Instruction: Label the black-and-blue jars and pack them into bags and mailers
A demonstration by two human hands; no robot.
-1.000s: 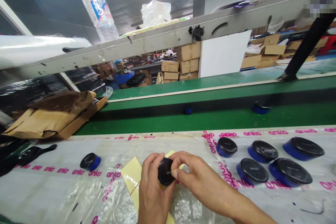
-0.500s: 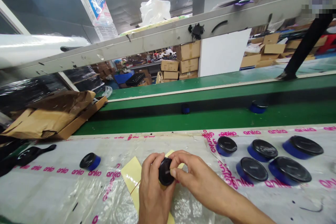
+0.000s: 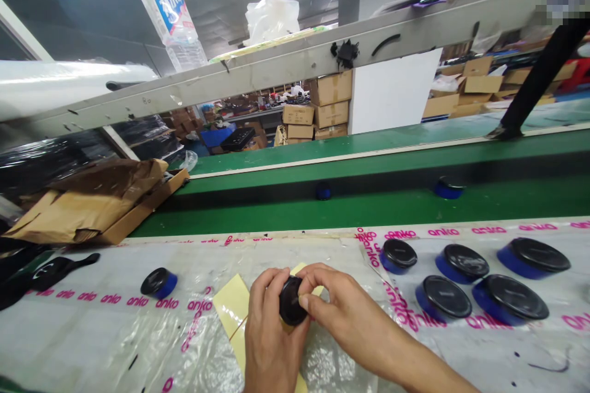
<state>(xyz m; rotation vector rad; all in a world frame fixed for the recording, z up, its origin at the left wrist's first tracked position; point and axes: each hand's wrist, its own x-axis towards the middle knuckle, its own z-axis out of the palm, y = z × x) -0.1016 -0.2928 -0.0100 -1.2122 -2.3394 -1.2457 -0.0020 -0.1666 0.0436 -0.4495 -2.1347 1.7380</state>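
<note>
Both hands meet low over the counter (image 3: 115,344): the left hand (image 3: 267,338) cups a small black round cap (image 3: 291,302) from below, the right hand (image 3: 343,313) pinching its edge with thumb and fingers (image 3: 308,270), apparently above yellow sheets (image 3: 230,304).

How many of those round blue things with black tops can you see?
9: one held by both hands, one alone at left, five grouped at right, two on the green belt. More may be hidden.
</note>
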